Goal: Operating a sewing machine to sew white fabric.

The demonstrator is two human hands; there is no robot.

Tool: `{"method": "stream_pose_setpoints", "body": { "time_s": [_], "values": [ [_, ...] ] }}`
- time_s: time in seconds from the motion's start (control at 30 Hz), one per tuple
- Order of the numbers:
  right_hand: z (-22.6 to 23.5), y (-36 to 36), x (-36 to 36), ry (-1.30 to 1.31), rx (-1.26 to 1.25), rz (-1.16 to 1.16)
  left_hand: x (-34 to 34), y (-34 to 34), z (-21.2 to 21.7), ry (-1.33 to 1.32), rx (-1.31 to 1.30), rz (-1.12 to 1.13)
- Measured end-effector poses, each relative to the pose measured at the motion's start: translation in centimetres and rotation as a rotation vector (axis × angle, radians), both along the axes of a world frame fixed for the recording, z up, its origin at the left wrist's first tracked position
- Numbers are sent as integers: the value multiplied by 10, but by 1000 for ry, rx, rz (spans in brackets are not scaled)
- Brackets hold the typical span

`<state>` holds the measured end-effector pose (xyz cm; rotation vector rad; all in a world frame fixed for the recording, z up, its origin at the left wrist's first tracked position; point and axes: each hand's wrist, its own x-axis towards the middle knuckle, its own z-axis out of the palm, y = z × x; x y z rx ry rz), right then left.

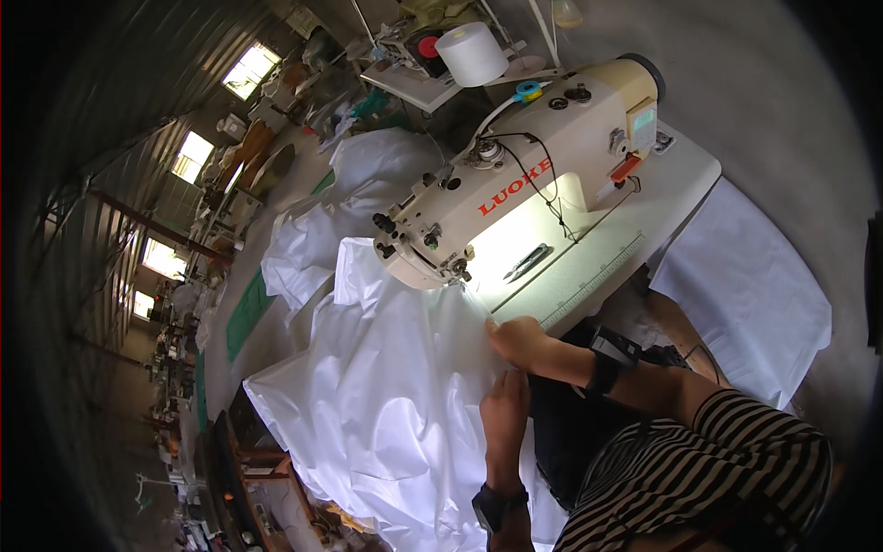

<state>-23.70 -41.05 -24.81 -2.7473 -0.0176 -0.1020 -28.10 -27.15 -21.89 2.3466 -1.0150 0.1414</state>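
A large sheet of shiny white fabric (pixel 386 405) spreads in folds under the head of a cream sewing machine (pixel 543 156) and hangs down toward my lap. My right hand (pixel 520 342) is closed on the fabric's edge at the front of the machine bed, close to the lit needle area. Just below it, my left hand (pixel 504 405) also grips the edge, fingers curled in. The fingertips of both hands are partly hidden. Small thread snips (pixel 528 262) lie on the bed under the machine arm, apart from both hands.
A white thread cone (pixel 471 53) stands behind the machine. Another white cloth piece (pixel 745 285) hangs at the right of the table. A ruler scale (pixel 598 281) runs along the bed's front edge. More sewing stations and windows stretch away at the left.
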Motion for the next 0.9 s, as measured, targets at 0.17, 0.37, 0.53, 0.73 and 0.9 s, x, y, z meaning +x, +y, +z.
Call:
{"method": "stream_pose_setpoints", "body": {
  "time_s": [0.17, 0.37, 0.53, 0.73, 0.9],
  "values": [
    [-14, -9, 42, -72, -26, -21, 36, -16, -20, 35, 10, 125],
    [-5, -34, 25, -304, 245, -18, 23, -3, -25, 319, -263, 213],
    [16, -50, -113, 51, 583, -50, -48, 48, -44, 445, -491, 532],
    [-14, -2, -159, 487, 219, 168, -109, 43, -80, 66, -128, 633],
    [-41, -32, -170, 492, 290, 261, -119, 74, -112, 220, -172, 696]
  ]
}}
